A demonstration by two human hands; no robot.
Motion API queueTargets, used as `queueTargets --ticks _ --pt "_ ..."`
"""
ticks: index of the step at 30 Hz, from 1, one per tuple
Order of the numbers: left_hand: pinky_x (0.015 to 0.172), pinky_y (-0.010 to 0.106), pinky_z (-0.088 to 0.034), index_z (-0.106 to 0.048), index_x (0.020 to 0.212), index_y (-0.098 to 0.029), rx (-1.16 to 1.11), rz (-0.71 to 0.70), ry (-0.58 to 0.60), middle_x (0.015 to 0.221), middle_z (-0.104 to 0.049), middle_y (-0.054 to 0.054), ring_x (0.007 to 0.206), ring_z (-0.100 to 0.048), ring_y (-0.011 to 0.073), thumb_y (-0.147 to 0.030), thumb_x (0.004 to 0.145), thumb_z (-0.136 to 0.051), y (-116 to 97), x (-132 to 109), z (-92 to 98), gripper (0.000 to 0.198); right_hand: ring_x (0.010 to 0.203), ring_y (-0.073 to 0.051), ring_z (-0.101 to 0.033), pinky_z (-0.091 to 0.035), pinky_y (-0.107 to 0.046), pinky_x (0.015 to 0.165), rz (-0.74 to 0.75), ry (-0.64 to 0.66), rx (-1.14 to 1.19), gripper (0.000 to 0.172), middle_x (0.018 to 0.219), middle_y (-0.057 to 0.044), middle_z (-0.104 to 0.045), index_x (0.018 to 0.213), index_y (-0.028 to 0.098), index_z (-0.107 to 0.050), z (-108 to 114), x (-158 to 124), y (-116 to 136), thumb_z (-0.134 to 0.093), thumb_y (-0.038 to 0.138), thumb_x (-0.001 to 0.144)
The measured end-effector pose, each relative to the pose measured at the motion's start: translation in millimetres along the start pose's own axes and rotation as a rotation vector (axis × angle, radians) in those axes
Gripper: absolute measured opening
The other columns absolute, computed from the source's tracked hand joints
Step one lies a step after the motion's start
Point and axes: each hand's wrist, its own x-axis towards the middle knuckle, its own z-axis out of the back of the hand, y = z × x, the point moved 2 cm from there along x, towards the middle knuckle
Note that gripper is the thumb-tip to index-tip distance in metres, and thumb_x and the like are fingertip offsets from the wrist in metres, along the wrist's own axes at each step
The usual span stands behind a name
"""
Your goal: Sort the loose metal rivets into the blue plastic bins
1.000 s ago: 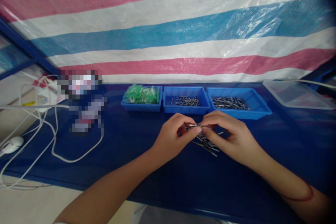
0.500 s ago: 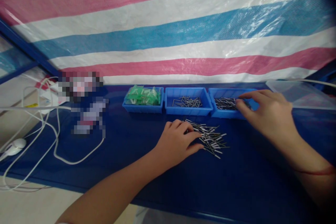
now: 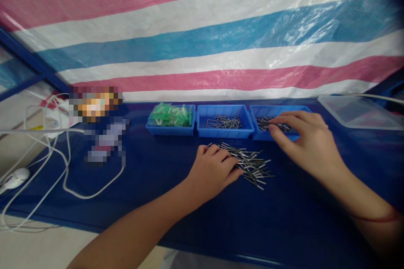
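Note:
A loose pile of thin metal rods (image 3: 254, 166) lies on the dark blue tabletop. At the pile's left edge, my left hand (image 3: 214, 166) is closed, its fingers curled down over rods there and its thumb drawn in. My right hand (image 3: 311, 141) hovers over the right blue bin (image 3: 261, 135), which holds more dark rods (image 3: 265, 122). Its thumb and index fingertips come close together in a pinch; whatever is between them is too small to make out. The right hand hides much of that bin's right half.
The middle blue bin (image 3: 225, 133) holds small metal pins (image 3: 227, 122). Green plastic packets (image 3: 172, 114) fill the left bin (image 3: 170, 130). White cables (image 3: 67, 168) run along the left side. A translucent plastic lid or tray (image 3: 356, 113) lies at the right, before a striped sheet (image 3: 202, 42).
My right hand has moved left over the right bin. My left hand stays at the pile, and its thumb has closed in towards the fingers. The view shifts slightly.

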Motion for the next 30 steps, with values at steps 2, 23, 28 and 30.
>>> queueTargets --ticks 2,23,28,30 --pt "0.077 0.037 -0.029 -0.068 0.097 -0.021 0.007 0.019 0.013 0.095 -0.068 0.003 0.092 -0.052 0.0192 -0.041 0.094 -0.050 0.0 0.9 -0.7 0.026 0.093 -0.026 -0.062 -0.044 -0.043 0.089 0.035 0.011 0.029 0.018 0.095 -0.010 -0.069 0.086 0.019 -0.069 -1.4 -0.8 5.8 -0.057 0.033 0.085" --pt "0.074 0.037 -0.029 -0.067 0.093 -0.024 0.026 0.124 0.050 0.097 -0.064 0.001 0.094 -0.048 0.0203 -0.038 0.094 -0.050 -6.8 2.3 -2.1 0.022 0.095 -0.024 -0.058 -0.045 -0.044 0.088 0.228 0.116 0.214 0.008 0.095 -0.008 -0.067 0.086 0.019 -0.067 -7.1 -16.1 50.2 -0.059 0.022 0.085" --pt "0.075 0.036 -0.030 -0.066 0.097 -0.026 -0.059 0.183 -0.014 0.098 -0.065 -0.001 0.093 -0.051 0.0191 -0.038 0.094 -0.049 -3.8 0.8 1.0 0.021 0.086 -0.021 -0.061 -0.048 -0.037 0.081 0.287 0.285 0.357 0.008 0.090 -0.007 -0.068 0.084 0.019 -0.065 -7.1 -16.1 55.1 -0.058 0.021 0.085" --pt "0.076 0.035 -0.031 -0.066 0.098 -0.027 -0.111 0.208 -0.039 0.098 -0.066 -0.001 0.093 -0.052 0.0186 -0.036 0.094 -0.051 -1.7 1.6 3.8 0.019 0.083 -0.020 -0.061 -0.048 -0.035 0.078 0.265 0.345 0.406 0.008 0.088 -0.006 -0.068 0.084 0.020 -0.065 -7.4 -16.6 56.1 -0.057 0.021 0.086"
